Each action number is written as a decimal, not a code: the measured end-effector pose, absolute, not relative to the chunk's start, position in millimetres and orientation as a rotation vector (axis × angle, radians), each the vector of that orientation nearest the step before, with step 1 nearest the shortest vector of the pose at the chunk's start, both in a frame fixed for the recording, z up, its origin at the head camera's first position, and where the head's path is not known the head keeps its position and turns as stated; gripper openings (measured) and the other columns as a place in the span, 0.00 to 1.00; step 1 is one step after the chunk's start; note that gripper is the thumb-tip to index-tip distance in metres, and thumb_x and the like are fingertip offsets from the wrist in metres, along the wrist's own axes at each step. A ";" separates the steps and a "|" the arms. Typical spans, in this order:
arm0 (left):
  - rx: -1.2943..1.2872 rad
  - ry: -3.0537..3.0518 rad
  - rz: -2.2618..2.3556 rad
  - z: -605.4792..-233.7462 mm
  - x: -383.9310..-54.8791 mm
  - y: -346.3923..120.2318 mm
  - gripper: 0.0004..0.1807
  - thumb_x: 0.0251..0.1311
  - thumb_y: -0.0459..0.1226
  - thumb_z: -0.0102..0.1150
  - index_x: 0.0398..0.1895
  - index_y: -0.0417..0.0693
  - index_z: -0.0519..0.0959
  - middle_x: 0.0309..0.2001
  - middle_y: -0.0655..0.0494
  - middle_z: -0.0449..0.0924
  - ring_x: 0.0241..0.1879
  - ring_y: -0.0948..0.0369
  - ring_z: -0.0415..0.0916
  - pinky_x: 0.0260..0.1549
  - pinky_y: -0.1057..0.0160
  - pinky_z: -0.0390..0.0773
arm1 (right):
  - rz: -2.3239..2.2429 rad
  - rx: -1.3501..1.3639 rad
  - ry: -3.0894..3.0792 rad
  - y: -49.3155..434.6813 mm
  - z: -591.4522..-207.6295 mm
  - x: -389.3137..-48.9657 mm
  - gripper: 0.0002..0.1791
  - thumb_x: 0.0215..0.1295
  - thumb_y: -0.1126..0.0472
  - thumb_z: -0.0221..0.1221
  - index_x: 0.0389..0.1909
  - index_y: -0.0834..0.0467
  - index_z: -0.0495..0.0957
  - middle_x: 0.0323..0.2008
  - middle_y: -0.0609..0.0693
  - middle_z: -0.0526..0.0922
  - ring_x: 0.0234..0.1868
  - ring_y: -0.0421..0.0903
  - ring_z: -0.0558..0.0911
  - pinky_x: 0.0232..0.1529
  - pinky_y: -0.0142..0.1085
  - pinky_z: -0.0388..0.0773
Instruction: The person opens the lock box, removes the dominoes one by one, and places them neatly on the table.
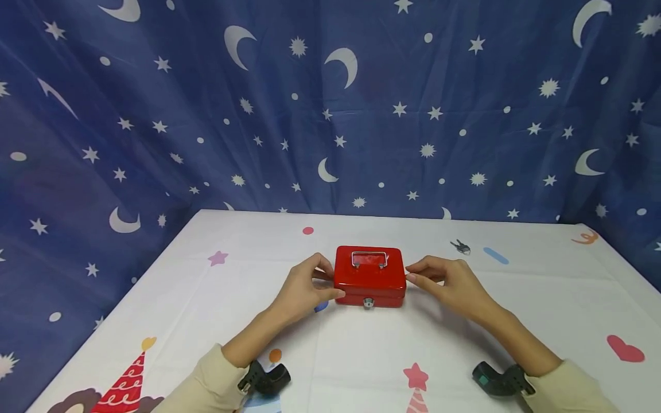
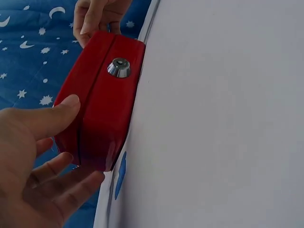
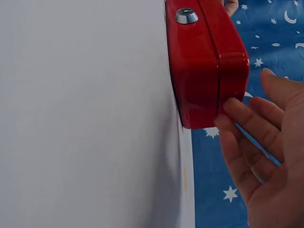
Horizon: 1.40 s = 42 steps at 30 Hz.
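Observation:
A red metal cash box (image 1: 369,291) sits on the white-covered table, its lid down. A silver wire handle (image 1: 385,259) lies on top, and a round key lock (image 1: 368,303) is on the front. My left hand (image 1: 304,289) is at the box's left end, with its thumb (image 2: 66,111) over the front of the lid and the other fingers loosely spread by the end. On the opposite end, my right hand (image 1: 457,285) touches the side with its fingertips (image 3: 232,105), the thumb standing apart from the box.
Behind the box to the right lies a small bunch of keys (image 1: 461,247). The tablecloth (image 1: 258,252) has printed shapes. A blue curtain (image 1: 289,126) with moons and stars hangs beyond the table's far edge. Each wrist wears a black camera mount (image 1: 264,378).

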State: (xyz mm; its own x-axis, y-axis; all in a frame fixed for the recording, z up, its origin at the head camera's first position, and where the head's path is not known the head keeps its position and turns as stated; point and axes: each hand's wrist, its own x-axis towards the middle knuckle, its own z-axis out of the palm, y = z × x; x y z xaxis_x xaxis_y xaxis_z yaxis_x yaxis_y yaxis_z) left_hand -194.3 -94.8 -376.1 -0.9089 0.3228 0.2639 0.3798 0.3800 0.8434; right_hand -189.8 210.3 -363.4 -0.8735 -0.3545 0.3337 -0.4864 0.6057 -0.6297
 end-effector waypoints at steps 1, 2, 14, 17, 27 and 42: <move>-0.696 -2.555 -1.608 -376.8 -197.2 -97.1 0.22 0.48 0.31 0.72 0.45 0.45 0.72 0.46 0.52 0.77 0.46 0.52 0.79 0.43 0.58 0.81 | 1.123 0.709 -2.635 210.7 -364.8 -191.1 0.12 0.61 0.58 0.65 0.45 0.54 0.83 0.38 0.42 0.85 0.37 0.39 0.84 0.40 0.37 0.81; -0.734 -2.549 -1.622 -377.8 -199.7 -99.2 0.24 0.48 0.31 0.72 0.48 0.44 0.72 0.49 0.51 0.75 0.49 0.51 0.78 0.45 0.56 0.80 | 1.133 0.713 -2.615 210.5 -366.4 -192.1 0.13 0.60 0.58 0.66 0.45 0.54 0.83 0.38 0.42 0.85 0.37 0.39 0.84 0.40 0.36 0.81; -0.997 -2.472 -1.722 -392.4 -211.9 -107.3 0.47 0.48 0.30 0.72 0.72 0.53 0.61 0.69 0.57 0.59 0.65 0.55 0.64 0.56 0.56 0.71 | 1.430 0.860 -2.546 208.4 -392.7 -201.4 0.44 0.49 0.63 0.73 0.69 0.53 0.64 0.66 0.51 0.65 0.64 0.54 0.67 0.53 0.49 0.75; -1.068 -2.469 -1.693 -394.9 -213.9 -108.0 0.48 0.48 0.27 0.71 0.73 0.50 0.59 0.71 0.55 0.55 0.67 0.54 0.61 0.58 0.55 0.69 | 1.474 0.900 -2.558 208.2 -396.0 -202.6 0.50 0.47 0.65 0.73 0.72 0.52 0.59 0.69 0.51 0.60 0.66 0.54 0.65 0.55 0.49 0.72; -1.068 -2.511 -1.622 -376.8 -201.4 -104.6 0.46 0.49 0.22 0.66 0.72 0.36 0.55 0.72 0.42 0.51 0.69 0.47 0.54 0.58 0.48 0.66 | 1.524 0.873 -2.645 207.7 -398.3 -201.4 0.52 0.51 0.56 0.72 0.74 0.43 0.53 0.71 0.49 0.59 0.68 0.54 0.64 0.58 0.43 0.71; -0.981 -2.470 -1.810 -374.2 -196.8 -105.2 0.44 0.47 0.21 0.67 0.70 0.37 0.60 0.69 0.42 0.57 0.59 0.44 0.70 0.51 0.51 0.74 | 1.647 0.801 -2.614 206.3 -399.3 -197.0 0.51 0.51 0.56 0.71 0.74 0.44 0.54 0.70 0.53 0.61 0.64 0.58 0.68 0.54 0.39 0.74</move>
State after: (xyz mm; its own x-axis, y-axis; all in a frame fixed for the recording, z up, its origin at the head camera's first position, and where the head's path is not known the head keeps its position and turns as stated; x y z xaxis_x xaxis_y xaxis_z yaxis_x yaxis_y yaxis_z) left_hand -196.8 -105.2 -374.2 -0.8115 0.5096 0.2859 0.4261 0.1813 0.8863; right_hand -197.0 206.3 -399.3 -0.8729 -0.4367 0.2176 -0.3848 0.3418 -0.8574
